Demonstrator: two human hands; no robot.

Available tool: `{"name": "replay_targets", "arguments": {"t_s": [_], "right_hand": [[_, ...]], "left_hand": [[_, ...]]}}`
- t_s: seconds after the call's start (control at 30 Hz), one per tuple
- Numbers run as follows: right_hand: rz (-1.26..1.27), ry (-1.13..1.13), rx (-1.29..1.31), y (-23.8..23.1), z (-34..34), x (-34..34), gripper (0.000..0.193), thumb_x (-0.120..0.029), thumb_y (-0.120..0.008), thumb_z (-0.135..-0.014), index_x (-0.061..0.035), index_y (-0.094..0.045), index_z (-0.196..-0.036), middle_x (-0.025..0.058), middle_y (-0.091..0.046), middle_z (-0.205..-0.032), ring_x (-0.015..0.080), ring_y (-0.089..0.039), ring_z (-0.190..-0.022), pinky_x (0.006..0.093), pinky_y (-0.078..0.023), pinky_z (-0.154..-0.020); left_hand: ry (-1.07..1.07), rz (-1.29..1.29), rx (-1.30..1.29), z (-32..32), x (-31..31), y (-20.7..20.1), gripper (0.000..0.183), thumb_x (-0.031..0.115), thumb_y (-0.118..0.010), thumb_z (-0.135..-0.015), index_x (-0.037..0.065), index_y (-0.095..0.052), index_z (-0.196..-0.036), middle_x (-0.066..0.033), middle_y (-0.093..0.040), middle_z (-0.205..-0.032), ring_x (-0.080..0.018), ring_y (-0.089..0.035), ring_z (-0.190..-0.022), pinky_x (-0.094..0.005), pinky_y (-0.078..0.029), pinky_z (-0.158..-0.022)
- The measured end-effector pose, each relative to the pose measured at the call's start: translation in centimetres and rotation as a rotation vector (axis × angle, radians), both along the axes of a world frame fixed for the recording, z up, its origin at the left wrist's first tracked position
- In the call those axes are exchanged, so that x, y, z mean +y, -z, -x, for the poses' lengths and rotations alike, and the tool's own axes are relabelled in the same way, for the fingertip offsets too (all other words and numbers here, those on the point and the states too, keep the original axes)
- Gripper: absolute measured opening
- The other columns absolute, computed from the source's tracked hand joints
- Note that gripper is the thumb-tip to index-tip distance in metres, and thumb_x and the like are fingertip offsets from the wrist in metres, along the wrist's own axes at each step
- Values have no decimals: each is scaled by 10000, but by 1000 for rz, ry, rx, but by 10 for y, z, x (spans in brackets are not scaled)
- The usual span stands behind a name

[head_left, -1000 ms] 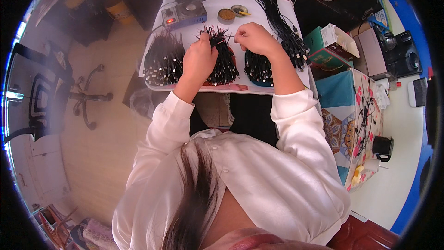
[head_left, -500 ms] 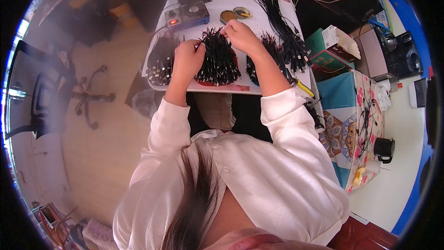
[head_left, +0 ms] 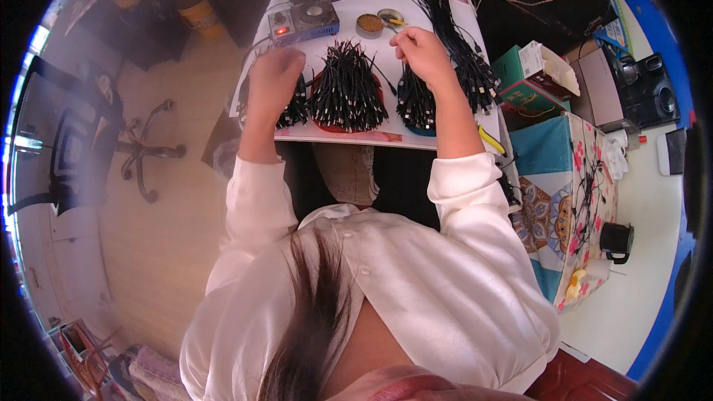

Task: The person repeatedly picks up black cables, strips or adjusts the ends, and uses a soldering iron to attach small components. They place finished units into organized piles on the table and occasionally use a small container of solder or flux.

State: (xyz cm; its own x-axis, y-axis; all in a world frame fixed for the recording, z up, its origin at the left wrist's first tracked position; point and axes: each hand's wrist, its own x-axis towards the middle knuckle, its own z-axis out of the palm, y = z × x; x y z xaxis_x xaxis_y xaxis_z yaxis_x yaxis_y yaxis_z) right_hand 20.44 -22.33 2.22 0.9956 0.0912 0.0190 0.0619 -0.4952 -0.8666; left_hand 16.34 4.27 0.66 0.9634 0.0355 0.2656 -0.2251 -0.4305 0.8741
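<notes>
Three bundles of short black cables with bare wire ends lie side by side on the white table [head_left: 338,136]. My left hand [head_left: 276,74], smeared by motion, hovers over the left cable bundle [head_left: 297,106] and covers much of it; its fingers cannot be made out. Between my hands, the middle cable bundle [head_left: 347,93] rests on a red base, with one cable slanting off its right side. Above the right cable bundle [head_left: 416,104] is my right hand [head_left: 420,52], thumb and fingers pinched together. Whatever they may hold is too small to see.
Behind the bundles stand a blue box-shaped device [head_left: 312,21] with a lit red switch and a round tin [head_left: 369,26] of brown material. Long black cables [head_left: 453,37] run along the right side. Yellow-handled pliers [head_left: 490,139] lie at the right edge, near a green carton [head_left: 512,74].
Both hands have come away from the middle bundle. My left hand moved left over the left bundle; my right hand moved right, above the right bundle.
</notes>
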Motion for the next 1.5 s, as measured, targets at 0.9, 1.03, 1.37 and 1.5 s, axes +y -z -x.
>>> {"name": "replay_targets", "arguments": {"t_s": [0.9, 1.03, 1.37, 1.5], "right_hand": [[647, -223, 135, 46, -45, 14, 273, -236, -621, -791, 29, -687, -795, 136, -650, -673, 239, -615, -602, 362, -496, -618], [613, -263, 223, 45, -44, 13, 265, -229, -605, -810, 24, -680, -793, 108, -642, -653, 222, -597, -577, 355, -488, -591], [692, -346, 255, 33, -40, 13, 280, -263, -651, -791, 14, -676, -761, 95, -646, -643, 205, -612, -579, 325, -479, -556], [623, -359, 263, 32, -39, 14, 292, -274, -679, -783, 10, -674, -721, 90, -641, -620, 195, -604, -565, 323, -476, -550]], "left_hand": [[216, -159, 166, -22, -41, 23, 196, 118, -737, -772, -19, -599, -787, -44, -570, -630, -99, -520, -520, -269, -399, -470], [219, -79, 203, -18, -40, 19, 196, 112, -730, -785, -18, -582, -782, -26, -540, -623, -95, -502, -508, -258, -385, -458], [174, -20, 236, -16, -41, 23, 169, 82, -704, -806, -26, -576, -783, -18, -535, -641, -78, -470, -499, -246, -358, -447], [184, 12, 253, -17, -40, 25, 157, 72, -697, -808, -28, -578, -788, -17, -538, -644, -72, -463, -505, -244, -351, -448]]}}
